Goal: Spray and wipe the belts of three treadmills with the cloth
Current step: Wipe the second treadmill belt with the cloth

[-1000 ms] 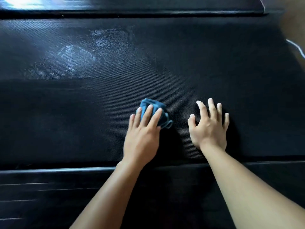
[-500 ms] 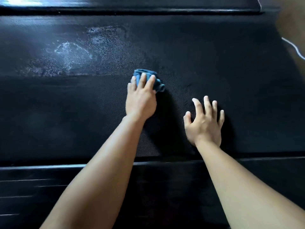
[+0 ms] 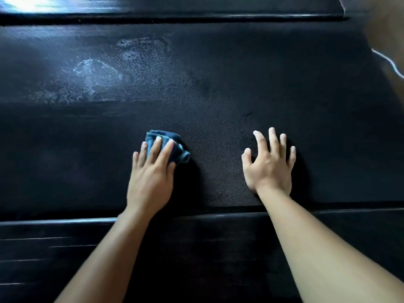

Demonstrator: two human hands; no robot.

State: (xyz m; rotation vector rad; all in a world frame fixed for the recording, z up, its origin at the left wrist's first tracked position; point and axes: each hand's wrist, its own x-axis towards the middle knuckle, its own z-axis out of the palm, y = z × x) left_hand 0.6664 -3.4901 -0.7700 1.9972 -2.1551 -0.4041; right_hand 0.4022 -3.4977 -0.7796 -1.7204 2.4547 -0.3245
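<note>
A black textured treadmill belt [image 3: 218,88] fills most of the head view. My left hand [image 3: 150,178] presses a bunched blue cloth [image 3: 175,147] flat against the belt near its middle, fingers spread over the cloth. My right hand [image 3: 271,165] rests palm down on the belt to the right of the cloth, fingers apart and holding nothing. A whitish wet patch [image 3: 98,71] of spray lies on the belt farther away, to the upper left.
A glossy black side rail [image 3: 54,221] runs along the near edge of the belt, with a ribbed black deck below it. Another rail [image 3: 196,17] borders the far edge. A white cord [image 3: 389,62] lies on the floor at the far right.
My left hand pushed the cloth away up the belt, then pulled it back toward me and a little left. My right hand stayed planted.
</note>
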